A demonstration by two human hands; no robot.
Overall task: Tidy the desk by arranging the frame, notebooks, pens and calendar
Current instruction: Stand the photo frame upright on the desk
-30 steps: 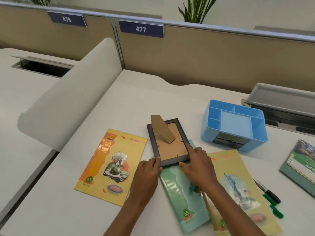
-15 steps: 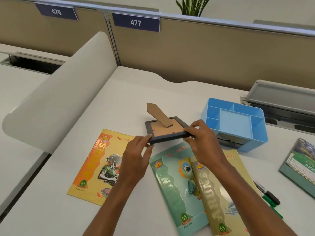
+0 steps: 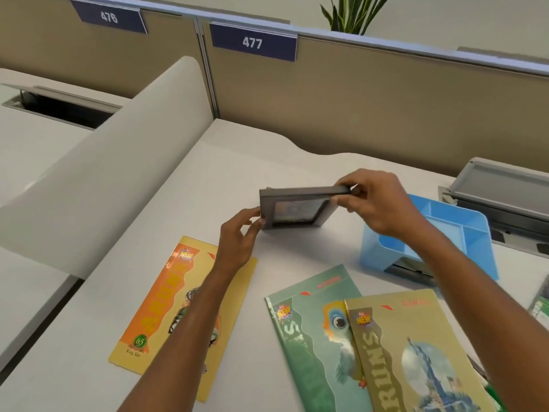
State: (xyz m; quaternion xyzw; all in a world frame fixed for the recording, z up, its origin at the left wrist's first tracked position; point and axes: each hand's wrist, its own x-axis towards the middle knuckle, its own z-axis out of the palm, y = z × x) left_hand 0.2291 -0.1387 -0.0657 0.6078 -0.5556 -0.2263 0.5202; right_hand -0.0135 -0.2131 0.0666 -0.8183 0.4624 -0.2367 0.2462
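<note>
The frame (image 3: 292, 209) step is in hand: my left hand (image 3: 242, 233) pinches its lower left corner, my right hand (image 3: 377, 203) its top right, holding it upright at the middle of the bench (image 3: 237, 162). Next I'd probably stand it steady near the back edge.

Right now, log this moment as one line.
frame: upright, front toward camera | left hand: holds its lower side edge | right hand: pinches its top corner | notebooks: three, lying flat
</note>
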